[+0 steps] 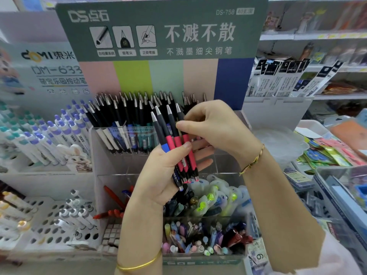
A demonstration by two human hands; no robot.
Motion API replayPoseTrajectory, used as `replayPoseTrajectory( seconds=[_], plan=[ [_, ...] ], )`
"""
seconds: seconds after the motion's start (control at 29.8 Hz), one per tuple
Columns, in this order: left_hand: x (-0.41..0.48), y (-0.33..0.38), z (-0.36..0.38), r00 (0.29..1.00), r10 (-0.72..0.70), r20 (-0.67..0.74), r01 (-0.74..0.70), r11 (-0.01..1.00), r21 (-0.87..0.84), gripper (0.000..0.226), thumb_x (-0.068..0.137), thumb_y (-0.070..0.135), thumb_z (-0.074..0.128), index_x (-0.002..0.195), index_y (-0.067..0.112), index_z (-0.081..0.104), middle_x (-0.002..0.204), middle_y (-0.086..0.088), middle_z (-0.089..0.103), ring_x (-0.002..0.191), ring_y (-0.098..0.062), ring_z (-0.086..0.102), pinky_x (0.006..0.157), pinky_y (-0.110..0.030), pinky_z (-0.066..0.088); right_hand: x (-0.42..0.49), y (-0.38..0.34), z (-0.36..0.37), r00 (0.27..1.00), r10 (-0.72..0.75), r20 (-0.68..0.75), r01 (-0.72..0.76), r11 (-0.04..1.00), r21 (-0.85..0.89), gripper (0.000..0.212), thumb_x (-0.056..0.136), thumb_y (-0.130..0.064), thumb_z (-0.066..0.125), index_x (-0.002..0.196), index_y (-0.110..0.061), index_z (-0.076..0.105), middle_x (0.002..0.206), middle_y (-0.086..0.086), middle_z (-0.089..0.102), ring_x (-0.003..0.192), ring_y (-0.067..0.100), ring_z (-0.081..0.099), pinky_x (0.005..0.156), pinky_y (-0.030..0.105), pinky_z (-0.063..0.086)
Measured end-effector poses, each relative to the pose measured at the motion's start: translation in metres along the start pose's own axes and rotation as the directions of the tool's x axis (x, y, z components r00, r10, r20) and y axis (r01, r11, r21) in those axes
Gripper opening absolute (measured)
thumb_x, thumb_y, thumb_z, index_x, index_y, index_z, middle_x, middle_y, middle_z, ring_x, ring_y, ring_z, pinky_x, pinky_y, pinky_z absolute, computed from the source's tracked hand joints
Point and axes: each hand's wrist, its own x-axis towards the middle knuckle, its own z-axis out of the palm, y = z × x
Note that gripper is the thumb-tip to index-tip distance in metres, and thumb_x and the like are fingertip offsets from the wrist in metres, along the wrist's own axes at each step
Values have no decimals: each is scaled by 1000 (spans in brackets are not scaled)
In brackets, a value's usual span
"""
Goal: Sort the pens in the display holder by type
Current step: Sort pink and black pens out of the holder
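My left hand (158, 171) grips a small bunch of black pens (174, 143), three with red grips and one with a blue grip, tips pointing down. Fingertips of my right hand (210, 124) pinch the rightmost pen of that bunch near its upper barrel. Behind them stands the clear tiered display holder (99, 151). Its top tier is packed with black click pens (127, 116). The middle tier holds red pens (115, 197) on the left and pastel novelty pens (214, 195) on the right. In the lowest tier sit mixed coloured pens (198, 237).
A white perforated rack (47, 219) with white-and-purple pens (59, 132) stands at the left. A green headboard sign (158, 28) rises behind the holder. Shelves with packaged refills (284, 78) and bright card packs (325, 151) fill the right side.
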Motion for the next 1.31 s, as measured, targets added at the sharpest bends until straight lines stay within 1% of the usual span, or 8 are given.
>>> replayPoseTrajectory(
  seconds=[0.1, 0.2, 0.34, 0.5, 0.84, 1.04, 1.21, 1.31],
  plan=[
    [2, 0, -4, 1000, -8, -20, 7, 999, -36, 37, 88, 12, 48, 122, 2, 56, 116, -20, 67, 109, -33, 65, 90, -50, 52, 9, 5, 0, 956, 1, -294, 58, 980, 191, 19, 86, -23, 65, 80, -5, 68, 72, 6, 68, 64, 17, 63, 66, 38, 55],
    [2, -1, -10, 998, -28, -52, 27, 1000, -14, 29, 91, 13, 47, 117, 8, 60, 110, -16, 70, 102, -29, 68, 84, -48, 56, 18, 6, -5, 797, 3, -604, 175, 956, 237, 9, 89, -22, 60, 83, -16, 62, 75, -4, 64, 71, 18, 64, 71, 41, 54],
    [1, -1, -10, 997, -22, -69, 24, 999, 33, 27, 86, 21, 52, 110, 10, 60, 71, -1, 65, 52, -9, 56, 47, -21, 48, 20, 5, -3, 667, -130, -733, 224, 974, 30, 11, 90, -21, 59, 88, -12, 64, 74, -10, 58, 69, 11, 57, 68, 19, 46],
    [2, -1, -8, 998, -39, -56, 35, 997, -66, 31, 82, 26, 54, 108, 9, 55, 62, 1, 44, 44, -6, 34, 39, -17, 32, 23, 15, 6, 815, -166, -555, 45, 973, -225, 25, 85, -30, 64, 85, -5, 67, 82, 7, 69, 78, 28, 62, 71, 41, 49],
    [-2, 0, -6, 1000, -11, -16, 11, 1000, 9, 26, 97, 7, 41, 115, 4, 60, 71, -2, 61, 58, -11, 57, 57, -26, 53, 18, 22, 10, 950, 27, -311, -190, 841, -507, 34, 82, -43, 67, 89, -11, 57, 98, 10, 61, 98, 31, 51, 65, 32, 31],
    [0, -1, -4, 999, 5, -39, -4, 1000, 27, 25, 96, 7, 43, 115, 6, 59, 80, -7, 70, 66, -14, 66, 77, -38, 58, 7, 9, 4, 899, -53, -434, -36, 980, -193, 32, 87, -40, 61, 76, -10, 61, 77, 0, 62, 76, 19, 57, 69, 36, 46],
    [1, -1, -2, 1000, 7, -1, -7, 998, 60, 24, 87, 14, 50, 106, 6, 62, 87, -9, 73, 71, -17, 68, 79, -39, 58, 1, 1, 5, 998, -17, -66, 22, 998, 66, 29, 84, -27, 68, 78, 2, 67, 71, 19, 66, 68, 30, 64, 64, 38, 51],
    [2, 0, -4, 999, -17, -28, 17, 1000, 2, 30, 89, 15, 49, 114, 6, 61, 103, -16, 72, 94, -27, 70, 81, -47, 57, 11, 4, 3, 948, -4, -318, 89, 963, 254, 10, 86, -20, 66, 78, -14, 66, 68, -1, 65, 61, 11, 60, 61, 32, 51]
  ],
)
